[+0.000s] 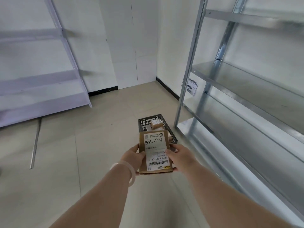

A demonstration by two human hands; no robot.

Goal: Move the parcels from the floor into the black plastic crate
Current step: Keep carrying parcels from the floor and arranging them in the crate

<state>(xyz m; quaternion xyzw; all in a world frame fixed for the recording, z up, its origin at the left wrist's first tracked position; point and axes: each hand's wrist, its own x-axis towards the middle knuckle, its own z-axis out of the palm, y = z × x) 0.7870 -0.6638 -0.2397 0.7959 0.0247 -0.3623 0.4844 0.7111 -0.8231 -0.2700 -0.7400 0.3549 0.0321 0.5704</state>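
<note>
I hold a flat brown cardboard parcel [155,152] with a white shipping label in front of me, above the floor. My left hand [133,157] grips its left edge, and my right hand [179,157] grips its right edge with the thumb on the label. Just beyond the parcel, the black plastic crate [144,123] stands on the floor. Its near part is hidden by the parcel. Two small brown parcels [156,123] lie inside it.
A galvanised metal shelf rack [246,102] stands close on the right of the crate. A white shelf rack [41,96] lines the left wall. A loose metal strip [35,145] lies on the tiled floor at the left. Walls close off the far corner.
</note>
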